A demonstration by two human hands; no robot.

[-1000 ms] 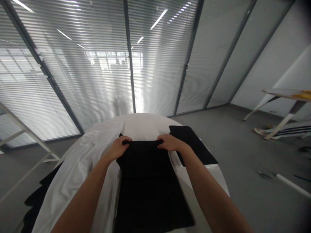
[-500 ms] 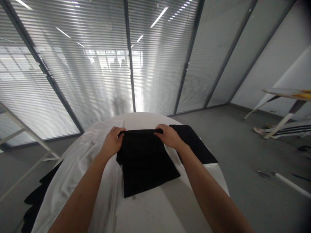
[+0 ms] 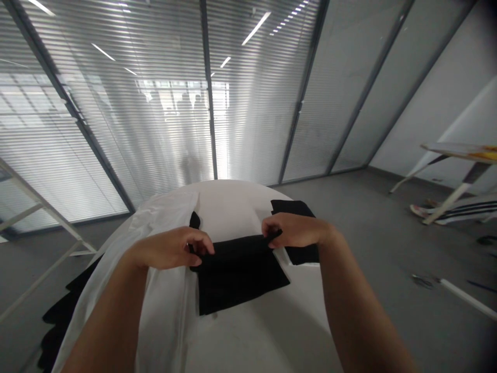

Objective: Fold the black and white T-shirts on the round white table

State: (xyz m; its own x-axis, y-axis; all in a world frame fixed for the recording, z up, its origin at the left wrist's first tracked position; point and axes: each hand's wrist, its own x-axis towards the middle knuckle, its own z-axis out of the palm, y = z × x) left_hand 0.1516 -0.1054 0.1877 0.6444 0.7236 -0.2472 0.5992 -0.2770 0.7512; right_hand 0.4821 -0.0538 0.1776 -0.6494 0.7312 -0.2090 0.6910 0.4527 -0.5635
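Around the black cloth point(image 3: 241, 275), a hand had room to slide over the white table point(image 3: 229, 212) at 12 o'clock and 6 o'clock. The wrinkly white cloth point(image 3: 163, 305) lay in the way at 9, and another black piece point(image 3: 301, 255) at 2.

The folded black rectangular cloth point(image 3: 241, 275) is matt; the draped white cloth point(image 3: 163, 311), faintly glossy; the round white tabletop point(image 3: 229, 210), smooth, possibly plastic.

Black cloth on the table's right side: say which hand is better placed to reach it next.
Probably the right hand: in view it overlaps the right-side cloth, while the left hand is at the left end of the middle cloth. The right hand seems to grip it, so would release first.
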